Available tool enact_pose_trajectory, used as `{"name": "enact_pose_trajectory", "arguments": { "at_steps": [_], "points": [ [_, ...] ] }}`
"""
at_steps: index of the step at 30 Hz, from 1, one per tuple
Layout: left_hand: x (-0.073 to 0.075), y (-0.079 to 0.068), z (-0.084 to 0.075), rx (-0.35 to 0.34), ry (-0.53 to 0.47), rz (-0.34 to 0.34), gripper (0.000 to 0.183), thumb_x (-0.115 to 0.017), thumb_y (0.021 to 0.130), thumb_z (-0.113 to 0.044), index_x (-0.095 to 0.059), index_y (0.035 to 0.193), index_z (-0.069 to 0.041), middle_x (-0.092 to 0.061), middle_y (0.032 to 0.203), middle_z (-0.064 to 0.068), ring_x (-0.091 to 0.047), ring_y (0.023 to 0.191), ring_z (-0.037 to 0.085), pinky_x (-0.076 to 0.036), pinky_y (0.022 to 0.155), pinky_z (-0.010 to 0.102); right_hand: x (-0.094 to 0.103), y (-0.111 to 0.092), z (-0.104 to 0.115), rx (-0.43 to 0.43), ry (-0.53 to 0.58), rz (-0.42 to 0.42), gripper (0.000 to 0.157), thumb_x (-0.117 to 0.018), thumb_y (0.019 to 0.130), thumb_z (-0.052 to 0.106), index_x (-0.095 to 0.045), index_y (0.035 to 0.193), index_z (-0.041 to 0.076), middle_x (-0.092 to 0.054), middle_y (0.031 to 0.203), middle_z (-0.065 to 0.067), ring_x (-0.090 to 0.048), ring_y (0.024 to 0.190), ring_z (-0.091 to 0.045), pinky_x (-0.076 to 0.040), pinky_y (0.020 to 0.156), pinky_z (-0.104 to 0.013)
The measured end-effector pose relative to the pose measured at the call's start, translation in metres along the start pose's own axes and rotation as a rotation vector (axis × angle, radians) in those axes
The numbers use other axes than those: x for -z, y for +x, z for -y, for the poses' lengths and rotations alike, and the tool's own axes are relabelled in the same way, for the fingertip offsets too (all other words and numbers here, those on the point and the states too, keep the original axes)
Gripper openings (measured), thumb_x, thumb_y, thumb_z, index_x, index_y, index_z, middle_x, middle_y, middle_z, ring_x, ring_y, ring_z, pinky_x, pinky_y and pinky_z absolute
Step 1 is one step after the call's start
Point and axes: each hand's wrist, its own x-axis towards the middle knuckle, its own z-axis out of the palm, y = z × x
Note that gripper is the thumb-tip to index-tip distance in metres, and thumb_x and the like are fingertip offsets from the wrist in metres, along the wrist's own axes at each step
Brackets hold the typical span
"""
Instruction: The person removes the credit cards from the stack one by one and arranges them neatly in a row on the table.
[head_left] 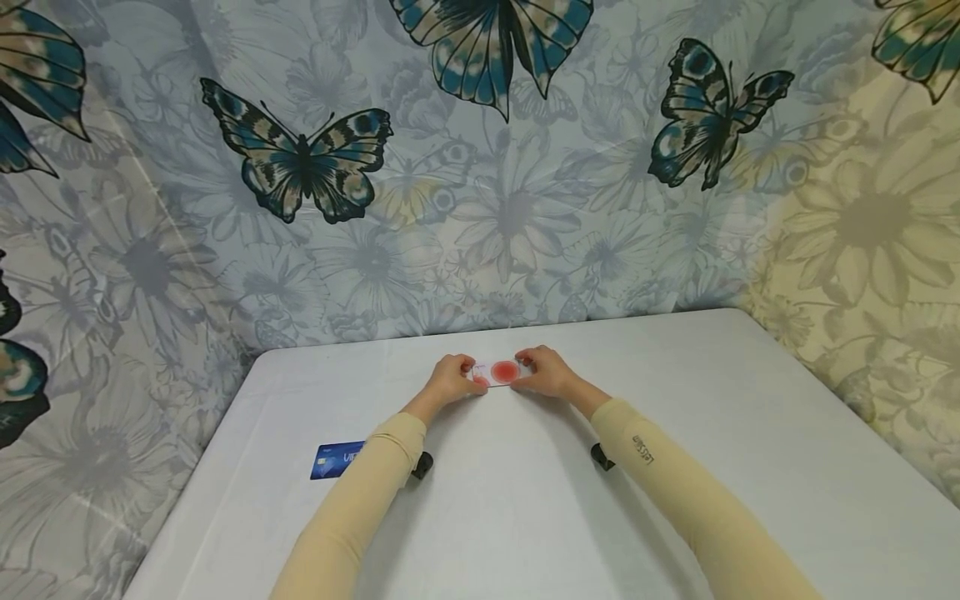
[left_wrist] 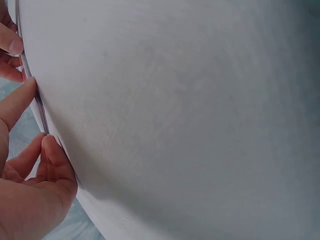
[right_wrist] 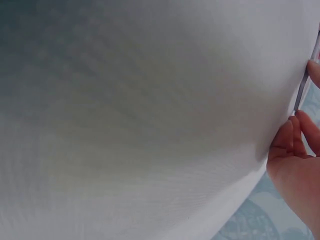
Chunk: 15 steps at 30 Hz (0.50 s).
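Observation:
Near the far edge of the table, a small white card (head_left: 505, 372) with red round spots is held between both hands. My left hand (head_left: 450, 379) pinches its left end between thumb and fingers, and my right hand (head_left: 550, 372) pinches the right end the same way. Edge-on in the left wrist view, the card (left_wrist: 41, 112) shows as a thin strip with several dark lines along it. Fingertips of the right hand (right_wrist: 300, 165) grip the strip's near corner in the right wrist view. The fingers cover both ends of the card.
A blue bank card (head_left: 333, 461) with a chip lies flat on the white table (head_left: 510, 500), partly hidden behind the left sleeve (head_left: 375, 492). Behind the table hangs a cloth (head_left: 510, 225) printed with butterflies and flowers. A black wrist camera (head_left: 602, 457) shows beside the right forearm.

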Motion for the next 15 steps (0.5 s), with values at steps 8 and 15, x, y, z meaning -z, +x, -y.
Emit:
{"name": "enact_pose_trajectory", "arguments": {
  "at_steps": [8,15],
  "points": [
    [0.0018,-0.0017,0.0006,-0.015,-0.003,0.001,0.05,-0.081,0.08,-0.016,-0.061,0.122,0.002,-0.057,0.106,0.012,-0.053,0.097,0.023,-0.046,0.089,0.036,0.0006,-0.0033,-0.0002,0.009,0.005,-0.003,0.05,-0.075,0.085,0.022,-0.06,0.125,-0.004,-0.056,0.11,-0.018,-0.05,0.097,-0.029,-0.043,0.088,-0.043],
    [0.0021,-0.0022,0.0025,-0.057,-0.002,0.0,0.05,-0.081,0.08,-0.016,-0.061,0.121,0.004,-0.059,0.103,0.01,-0.053,0.094,0.022,-0.046,0.086,0.033,0.001,-0.0055,-0.0005,0.017,0.012,-0.01,0.05,-0.075,0.086,0.023,-0.059,0.125,-0.003,-0.057,0.11,-0.017,-0.05,0.096,-0.028,-0.043,0.088,-0.043]
  ]
}}
